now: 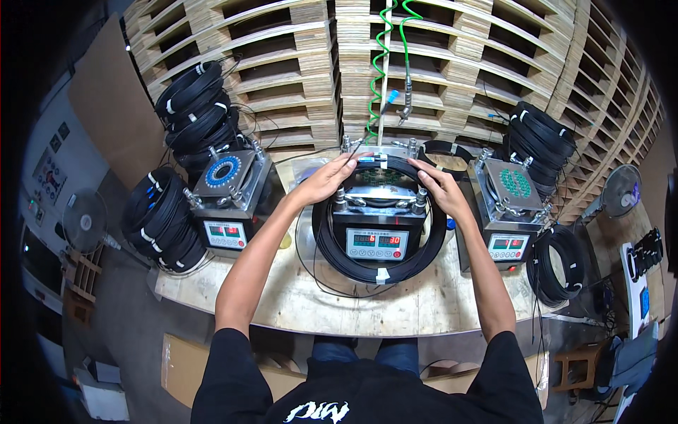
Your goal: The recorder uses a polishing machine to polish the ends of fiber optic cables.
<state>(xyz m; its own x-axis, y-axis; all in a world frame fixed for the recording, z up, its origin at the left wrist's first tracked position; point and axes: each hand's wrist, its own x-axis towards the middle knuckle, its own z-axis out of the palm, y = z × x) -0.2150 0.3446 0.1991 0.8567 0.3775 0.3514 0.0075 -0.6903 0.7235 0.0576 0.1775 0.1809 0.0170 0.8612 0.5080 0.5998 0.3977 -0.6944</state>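
A large coil of black cable, bound with white tape, rings the front of the middle bench machine. My left hand grips the coil's upper left rim, its fingertips beside a small blue connector. On the upper right rim rests my right hand, with its fingers curved over the cable and the thumb on the inner side. The machine's metal clamping top and lit control panel show through the ring. A loose strand of cable loops out at the coil's lower left.
Similar machines stand on the wooden table to the left and right. Stacked black cable coils flank them, with more at right. A green air hose hangs before wooden pallets. Fans stand both sides.
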